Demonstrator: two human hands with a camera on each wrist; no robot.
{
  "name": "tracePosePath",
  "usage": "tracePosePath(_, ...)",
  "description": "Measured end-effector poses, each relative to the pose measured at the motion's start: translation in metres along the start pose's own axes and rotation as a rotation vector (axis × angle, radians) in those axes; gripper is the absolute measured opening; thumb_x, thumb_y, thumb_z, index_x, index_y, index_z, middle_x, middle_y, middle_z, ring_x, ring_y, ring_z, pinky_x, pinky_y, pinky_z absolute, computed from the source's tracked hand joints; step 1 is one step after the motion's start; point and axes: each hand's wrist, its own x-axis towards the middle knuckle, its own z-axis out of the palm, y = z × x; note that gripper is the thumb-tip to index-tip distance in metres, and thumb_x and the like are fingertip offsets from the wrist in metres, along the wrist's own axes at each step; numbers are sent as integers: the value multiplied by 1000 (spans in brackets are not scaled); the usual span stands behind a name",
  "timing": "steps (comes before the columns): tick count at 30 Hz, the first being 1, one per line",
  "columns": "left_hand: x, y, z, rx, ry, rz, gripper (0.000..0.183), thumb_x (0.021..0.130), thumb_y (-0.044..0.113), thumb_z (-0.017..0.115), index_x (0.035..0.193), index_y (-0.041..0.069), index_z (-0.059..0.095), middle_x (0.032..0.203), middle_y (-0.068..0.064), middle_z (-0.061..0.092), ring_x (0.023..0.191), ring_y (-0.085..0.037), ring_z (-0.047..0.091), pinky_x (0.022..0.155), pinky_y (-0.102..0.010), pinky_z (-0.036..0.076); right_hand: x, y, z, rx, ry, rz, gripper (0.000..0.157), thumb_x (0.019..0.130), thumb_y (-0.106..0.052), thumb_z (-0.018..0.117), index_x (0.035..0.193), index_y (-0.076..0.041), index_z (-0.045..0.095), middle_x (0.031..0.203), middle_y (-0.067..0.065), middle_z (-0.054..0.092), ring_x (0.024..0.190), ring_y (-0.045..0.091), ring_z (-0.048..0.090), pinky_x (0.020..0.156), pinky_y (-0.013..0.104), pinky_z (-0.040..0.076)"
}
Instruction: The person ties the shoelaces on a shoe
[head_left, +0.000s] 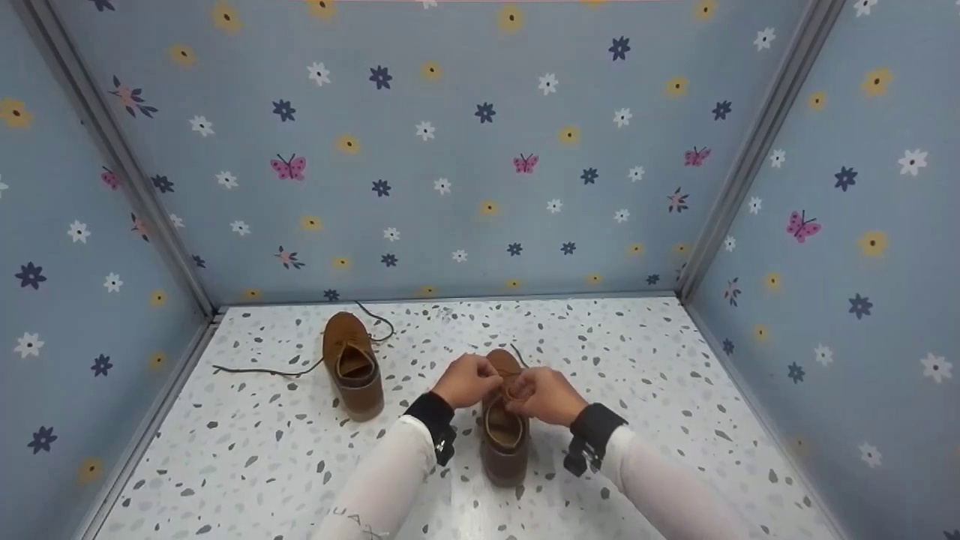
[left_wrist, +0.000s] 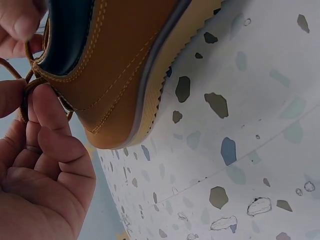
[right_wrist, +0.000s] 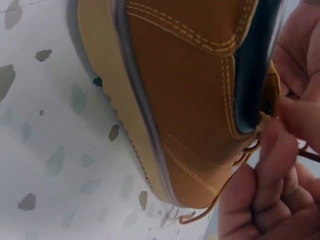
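Note:
A brown lace-up shoe (head_left: pixel 504 466) stands upright on the speckled floor, its toe pointing away from me. My left hand (head_left: pixel 466 381) and right hand (head_left: pixel 551 396) meet over its front opening, each pinching the brown shoelace (left_wrist: pixel 11 69) between thumb and fingers. Seen from the side in the left wrist view, the shoe (left_wrist: pixel 115 90) has a dark padded collar and a pale ridged sole. A lace end (right_wrist: pixel 202 214) hangs beside the toe in the right wrist view. Fingers hide part of the lace crossing.
To the left stands the matching brown shoe (head_left: pixel 360 397), with its laces (head_left: pixel 277 372) spread loose on both sides. Behind and at both sides rise blue flowered panels (head_left: pixel 465 157) in grey frames. The floor (head_left: pixel 645 465) is white with grey specks.

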Motion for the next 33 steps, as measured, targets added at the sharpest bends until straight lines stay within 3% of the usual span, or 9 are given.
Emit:
tracePosePath(4,-3,0,-3,-13,-9,-15,12,98,16,69,92,9,75,86,-2,74,72,-9,64,70,-25,52,-5,6,-7,63,-60,-19,23,82,-15,88,100,-11,73,96,4,77,78,11,69,69,28,58)
tracePosePath(11,-8,-3,-6,-39,-25,-15,10,97,14,70,93,7,75,88,-5,76,74,-10,68,72,-26,55,-13,12,-11,75,-99,-190,14,86,-7,79,99,-13,76,97,2,79,86,8,72,77,25,59)
tracePosePath(14,-9,-4,-6,-46,-27,-6,10,96,14,71,93,6,75,89,-5,76,75,-10,68,73,-26,56,-15,10,-7,33,-83,-254,10,88,-7,78,95,-14,79,93,1,81,83,5,72,76,23,59)
tracePosePath(19,-8,-6,-6,-64,-34,-3,12,96,14,69,93,5,76,87,-7,77,77,-16,73,73,-26,57,-16,4,2,-66,37,-322,8,86,-6,80,86,-15,80,84,1,79,76,4,69,69,21,57)
tracePosePath(23,-7,-7,-5,-48,-31,15,13,96,13,68,93,4,78,87,-8,78,75,-15,72,72,-25,55,-15,1,7,-122,74,-350,7,86,-7,81,87,-13,80,84,1,77,78,8,69,70,22,57)
tracePosePath(28,-6,-6,-4,-25,-42,26,14,96,14,67,96,6,78,88,-5,77,73,-8,65,72,-25,53,-14,4,1,-135,-23,-353,13,86,-8,82,98,-12,82,96,1,80,89,14,73,81,27,60)
tracePosePath(33,-5,-7,-4,-15,-57,18,15,98,14,67,98,6,79,91,-7,78,76,-10,69,75,-27,56,-10,15,-12,-128,-78,-301,16,90,-7,78,105,-13,80,102,0,80,94,16,74,86,32,61)
